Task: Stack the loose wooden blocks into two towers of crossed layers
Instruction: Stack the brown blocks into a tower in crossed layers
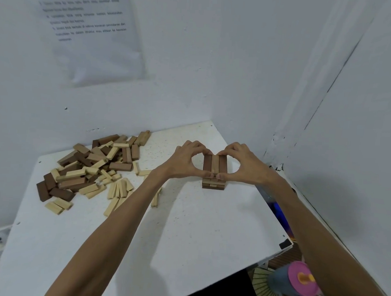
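Observation:
A short tower of wooden blocks (215,165) stands on the white table (187,225), right of centre near the wall corner. Its top layer has three blocks side by side: dark, light, dark. Crossed layers show below at its front. My left hand (185,162) and my right hand (245,163) clasp the top layer from both sides, thumbs at the near end and fingertips at the far end. A big pile of loose blocks (89,168), dark brown and pale, lies at the left of the table.
White walls close the table at the back and right. A printed paper sheet (92,33) hangs on the back wall. A few pale blocks (155,199) lie beside my left forearm. A pink and blue object (296,282) sits below the table's right edge.

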Tool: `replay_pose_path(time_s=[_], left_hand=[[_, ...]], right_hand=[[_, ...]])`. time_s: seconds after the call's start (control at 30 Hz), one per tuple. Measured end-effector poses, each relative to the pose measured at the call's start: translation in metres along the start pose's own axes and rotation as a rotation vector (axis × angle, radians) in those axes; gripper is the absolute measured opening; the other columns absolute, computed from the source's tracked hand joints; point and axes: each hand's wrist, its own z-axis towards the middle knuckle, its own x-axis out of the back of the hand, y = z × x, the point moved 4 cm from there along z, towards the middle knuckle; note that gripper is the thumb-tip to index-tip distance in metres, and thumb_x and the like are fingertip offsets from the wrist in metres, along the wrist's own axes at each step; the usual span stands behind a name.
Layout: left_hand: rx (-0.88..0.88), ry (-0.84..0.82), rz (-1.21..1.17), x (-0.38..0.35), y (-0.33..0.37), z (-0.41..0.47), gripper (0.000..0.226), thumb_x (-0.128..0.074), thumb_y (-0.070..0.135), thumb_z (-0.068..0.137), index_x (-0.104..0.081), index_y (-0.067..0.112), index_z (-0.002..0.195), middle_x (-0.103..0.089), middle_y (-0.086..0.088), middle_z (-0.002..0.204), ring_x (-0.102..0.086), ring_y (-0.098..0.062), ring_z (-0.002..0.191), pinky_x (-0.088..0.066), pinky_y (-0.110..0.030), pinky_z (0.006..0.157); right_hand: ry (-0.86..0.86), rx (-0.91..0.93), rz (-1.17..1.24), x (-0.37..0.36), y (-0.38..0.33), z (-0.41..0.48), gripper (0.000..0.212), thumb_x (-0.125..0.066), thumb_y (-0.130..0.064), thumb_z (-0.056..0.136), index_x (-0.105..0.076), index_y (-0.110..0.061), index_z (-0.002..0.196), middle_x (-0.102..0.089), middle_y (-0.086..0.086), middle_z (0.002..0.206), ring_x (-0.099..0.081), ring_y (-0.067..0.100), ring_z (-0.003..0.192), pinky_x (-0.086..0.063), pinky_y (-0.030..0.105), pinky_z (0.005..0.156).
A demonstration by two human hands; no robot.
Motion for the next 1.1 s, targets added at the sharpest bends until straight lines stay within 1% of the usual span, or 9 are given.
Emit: replay_pose_path(time_s=[0.17,0.37,0.57,0.67,0.8,0.93,1.1], left_hand=[[0.004,0.000,0.002,-0.002,0.000,0.002,0.072,-0.067,0.078,0.061,-0.062,0.039,0.121,-0.052,0.020,0.116,-0.040,-0.007,0.112,-0.030,-0.034,0.094],[-0.001,-0.005,0.007,-0.003,-0.001,0.001,0.073,-0.065,0.078,0.061,-0.062,0.037,0.122,-0.050,0.021,0.116,-0.038,-0.005,0.112,-0.027,-0.033,0.094],[0.003,-0.008,0.003,-0.004,-0.001,0.002,0.074,-0.065,0.079,0.061,-0.062,0.037,0.122,-0.050,0.021,0.116,-0.039,-0.006,0.112,-0.028,-0.034,0.095],[0.014,-0.007,-0.016,-0.005,-0.001,0.001,0.075,-0.066,0.079,0.060,-0.062,0.036,0.121,-0.052,0.020,0.118,-0.041,-0.007,0.112,-0.030,-0.035,0.097],[0.027,-0.012,-0.051,-0.006,-0.001,0.000,0.074,-0.067,0.077,0.061,-0.060,0.038,0.123,-0.056,0.021,0.120,-0.046,-0.009,0.109,-0.031,-0.036,0.099],[0.037,-0.022,-0.079,-0.008,-0.003,0.000,0.072,-0.068,0.075,0.062,-0.059,0.040,0.124,-0.058,0.022,0.120,-0.046,-0.007,0.109,-0.029,-0.035,0.099],[0.045,-0.026,-0.098,-0.011,-0.006,-0.003,0.071,-0.068,0.074,0.061,-0.059,0.040,0.123,-0.058,0.022,0.120,-0.046,-0.009,0.110,-0.029,-0.034,0.098]], right_hand=[[-0.001,-0.005,-0.001,-0.001,0.004,0.000,0.065,-0.080,-0.059,0.076,-0.056,-0.039,0.133,-0.046,-0.014,0.130,-0.035,0.007,0.126,-0.037,0.045,0.110],[-0.016,-0.017,-0.006,-0.003,0.006,0.000,0.066,-0.079,-0.059,0.077,-0.055,-0.039,0.134,-0.046,-0.013,0.132,-0.035,0.009,0.126,-0.037,0.044,0.110],[-0.036,-0.031,-0.001,-0.004,0.006,0.000,0.074,-0.069,-0.073,0.070,-0.055,-0.040,0.134,-0.047,-0.016,0.133,-0.035,0.008,0.126,-0.038,0.045,0.109],[-0.036,-0.028,0.022,-0.005,0.007,-0.001,0.068,-0.076,-0.063,0.076,-0.054,-0.038,0.135,-0.049,-0.018,0.132,-0.037,0.008,0.125,-0.039,0.045,0.109],[-0.036,-0.057,0.046,-0.005,0.007,-0.001,0.067,-0.080,-0.055,0.078,-0.053,-0.036,0.137,-0.051,-0.017,0.131,-0.041,0.007,0.118,-0.042,0.040,0.105],[-0.031,-0.063,0.050,-0.005,0.006,-0.002,0.066,-0.081,-0.052,0.079,-0.052,-0.036,0.137,-0.051,-0.018,0.128,-0.043,0.007,0.115,-0.042,0.035,0.102],[-0.040,-0.059,0.062,-0.009,0.008,-0.002,0.065,-0.081,-0.052,0.079,-0.052,-0.038,0.135,-0.052,-0.018,0.128,-0.042,0.007,0.115,-0.041,0.034,0.101]])
